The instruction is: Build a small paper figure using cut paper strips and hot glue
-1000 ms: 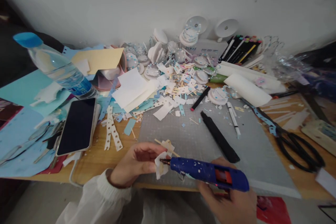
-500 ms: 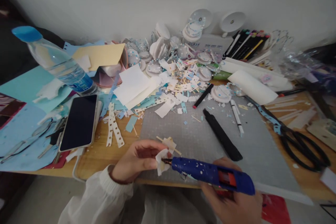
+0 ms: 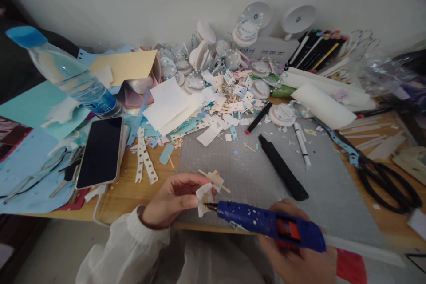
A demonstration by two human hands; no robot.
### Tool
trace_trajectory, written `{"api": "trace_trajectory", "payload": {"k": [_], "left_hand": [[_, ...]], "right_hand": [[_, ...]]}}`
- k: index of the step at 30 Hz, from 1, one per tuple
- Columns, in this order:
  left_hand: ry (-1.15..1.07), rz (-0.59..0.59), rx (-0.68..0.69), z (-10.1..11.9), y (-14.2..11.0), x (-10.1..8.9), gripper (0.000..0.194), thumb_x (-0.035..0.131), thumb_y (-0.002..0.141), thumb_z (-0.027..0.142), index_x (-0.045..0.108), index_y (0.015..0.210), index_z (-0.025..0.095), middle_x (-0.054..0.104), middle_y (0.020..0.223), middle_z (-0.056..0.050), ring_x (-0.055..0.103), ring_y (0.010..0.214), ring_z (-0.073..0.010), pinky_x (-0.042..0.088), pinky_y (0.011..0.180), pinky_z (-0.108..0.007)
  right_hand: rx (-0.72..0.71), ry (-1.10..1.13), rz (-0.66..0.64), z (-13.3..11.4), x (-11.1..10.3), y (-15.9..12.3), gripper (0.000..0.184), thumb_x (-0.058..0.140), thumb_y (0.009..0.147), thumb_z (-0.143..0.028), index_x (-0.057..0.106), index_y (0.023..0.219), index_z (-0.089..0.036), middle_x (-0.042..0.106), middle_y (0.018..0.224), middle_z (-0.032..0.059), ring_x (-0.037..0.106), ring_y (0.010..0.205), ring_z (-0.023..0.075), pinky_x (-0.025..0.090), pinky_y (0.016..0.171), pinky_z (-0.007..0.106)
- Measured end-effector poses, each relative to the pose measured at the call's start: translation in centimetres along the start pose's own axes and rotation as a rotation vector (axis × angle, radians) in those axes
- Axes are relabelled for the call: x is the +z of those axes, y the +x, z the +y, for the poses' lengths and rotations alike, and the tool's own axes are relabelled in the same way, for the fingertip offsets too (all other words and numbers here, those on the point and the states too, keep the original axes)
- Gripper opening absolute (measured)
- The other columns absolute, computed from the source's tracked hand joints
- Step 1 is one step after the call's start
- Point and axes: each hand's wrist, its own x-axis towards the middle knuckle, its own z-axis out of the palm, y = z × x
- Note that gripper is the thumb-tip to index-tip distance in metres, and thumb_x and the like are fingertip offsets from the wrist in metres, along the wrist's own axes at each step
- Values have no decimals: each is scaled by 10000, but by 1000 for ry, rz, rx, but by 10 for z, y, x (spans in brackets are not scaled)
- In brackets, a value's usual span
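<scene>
Between its thumb and fingers, my left hand [image 3: 178,197] pinches a small white paper piece [image 3: 202,199] above the front edge of the desk. My right hand [image 3: 296,248] is wrapped round a blue glue gun [image 3: 256,217], whose dark nozzle points left and sits at the paper piece; whether it touches I cannot tell. A clear glue stick [image 3: 366,248] sticks out of the gun's rear. Just beyond my left fingertips is a scrap of paper with a thin wooden stick [image 3: 216,179] across it.
A grey cutting mat [image 3: 233,159] bears a black penknife-like case [image 3: 282,168] and a white marker [image 3: 301,144]. Scissors [image 3: 388,182] lie right; a phone [image 3: 100,153] and water bottle [image 3: 69,73] stand left. Paper scraps [image 3: 233,97] and white round ornaments [image 3: 201,55] crowd the back.
The glue gun's nozzle has drawn slightly down from the paper piece, and the paper is tilted a little differently. The camera view has shifted slightly.
</scene>
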Motion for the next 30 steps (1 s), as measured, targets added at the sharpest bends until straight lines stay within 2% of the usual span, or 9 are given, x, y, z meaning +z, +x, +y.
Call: {"api": "trace_trajectory", "payload": {"k": [5,12,19,23,26,30], "left_hand": [[-1,2,-8,-2,-1,-2,298,808,726,321,761,1002,219,775,964,-55,707,868,-187,519,775,-251],[5,-17,-26,-2,-1,-3,304,813,720,323,762,1003,226,776,983,-58,717,883,-200,528,772,-262],[-19,-21,-14,-1,-1,-1,293,807,736,303,757,1011,216,780,977,-37,713,887,-161,524,790,-218],[-18,-14,6,-1,0,-1,287,803,742,301,756,1010,210,781,954,-24,710,862,-137,520,769,-187],[-10,-3,13,-2,0,-2,291,806,737,305,757,1009,216,781,952,-25,711,857,-140,519,760,-186],[4,26,20,-1,0,-2,294,809,729,323,762,998,214,779,935,-45,711,828,-165,525,734,-220]], "right_hand": [[104,82,49,-3,-2,4,99,585,817,-221,488,817,-244,543,629,-50,572,520,112,441,482,201],[119,46,21,-2,3,3,103,593,807,-247,490,811,-245,534,627,-52,568,511,116,430,457,208],[34,47,-16,4,5,-4,120,597,813,-268,482,812,-238,548,651,-41,568,528,116,428,467,219],[54,115,-62,6,4,-8,138,601,811,-250,464,799,-237,519,648,-44,561,531,111,445,485,214],[49,133,-55,7,3,-9,128,602,808,-246,492,871,-230,550,690,-30,594,572,121,480,526,219],[8,107,-61,6,0,-8,133,590,814,-272,502,905,-230,570,690,-29,599,553,123,481,507,218]]}}
